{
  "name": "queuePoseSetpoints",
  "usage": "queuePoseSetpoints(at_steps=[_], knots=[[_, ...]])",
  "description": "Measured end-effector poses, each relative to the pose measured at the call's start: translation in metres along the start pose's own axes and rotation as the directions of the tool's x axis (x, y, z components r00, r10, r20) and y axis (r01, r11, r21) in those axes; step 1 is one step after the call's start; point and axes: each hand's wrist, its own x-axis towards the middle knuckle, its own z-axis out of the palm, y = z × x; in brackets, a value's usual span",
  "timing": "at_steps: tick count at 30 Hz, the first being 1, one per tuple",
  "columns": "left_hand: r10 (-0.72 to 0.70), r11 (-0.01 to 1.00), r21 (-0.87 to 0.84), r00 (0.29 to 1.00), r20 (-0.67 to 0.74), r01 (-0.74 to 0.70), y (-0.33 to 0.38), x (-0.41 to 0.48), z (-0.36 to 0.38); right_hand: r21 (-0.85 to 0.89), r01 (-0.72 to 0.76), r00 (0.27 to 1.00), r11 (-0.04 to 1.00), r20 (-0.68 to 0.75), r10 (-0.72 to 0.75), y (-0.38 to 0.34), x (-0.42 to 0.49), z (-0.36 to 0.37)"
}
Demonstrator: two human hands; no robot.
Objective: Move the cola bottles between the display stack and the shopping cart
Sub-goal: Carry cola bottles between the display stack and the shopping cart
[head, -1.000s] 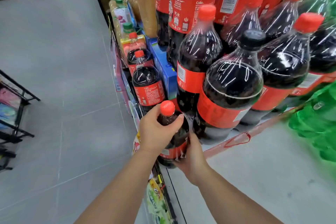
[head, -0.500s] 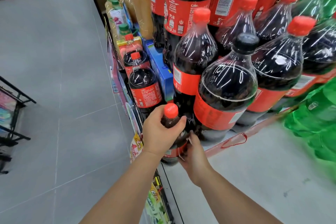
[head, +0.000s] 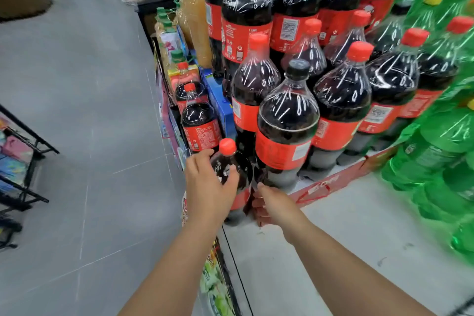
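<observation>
A small cola bottle (head: 242,177) with a red cap stands at the front left corner of the white display platform (head: 333,226), against the display stack (head: 341,89) of large shrink-wrapped cola bottles. My left hand (head: 207,187) grips its shoulder just below the cap, thumb on the front. My right hand (head: 272,205) holds its lower right side at the red label, fingers hidden behind the bottle. A large black-capped cola bottle (head: 287,120) stands right behind it. Part of a black-framed shopping cart (head: 28,136) shows at the left edge.
Packs of green soda bottles (head: 441,161) fill the right of the platform. Smaller cola bottles (head: 200,120), juice cartons and a blue box sit on the lower shelf to the left. Grey floor tiles (head: 84,110) lie between the display and the cart.
My left hand has slid lower on the small bottle, so its cap and neck now show above the fingers. Both hands stay on the bottle at the platform corner.
</observation>
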Motion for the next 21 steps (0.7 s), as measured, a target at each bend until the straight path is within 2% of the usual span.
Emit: queuePoseSetpoints(at_steps=[5,9,11,14,17,21], knots=[[-0.039,0.992,0.116,0.999,-0.031,0.042,0.035,-0.028,-0.011,-0.081,0.154,0.988,0.985,0.013,-0.154,-0.002,-0.036,-0.039],[0.032,0.989,0.146,0.999,-0.044,-0.025,0.091,-0.064,-0.008,-0.195,0.300,0.949,0.934,-0.040,-0.313,-0.001,-0.074,-0.091],[0.071,0.990,0.123,0.997,-0.017,-0.068,0.128,-0.087,-0.001,-0.244,0.373,0.915,0.895,-0.064,-0.398,0.004,-0.095,-0.125],[0.143,0.981,0.116,0.983,0.112,-0.156,0.185,-0.122,0.016,-0.391,0.467,0.840,0.793,-0.084,-0.536,0.019,-0.130,-0.183],[0.166,0.978,0.093,0.968,0.189,-0.186,0.240,-0.160,0.039,-0.489,0.498,0.771,0.716,-0.127,-0.624,0.036,-0.169,-0.246],[0.243,0.966,0.034,0.945,0.220,-0.257,0.315,-0.209,0.078,-0.519,0.507,0.697,0.688,-0.223,-0.681,0.062,-0.221,-0.336]])
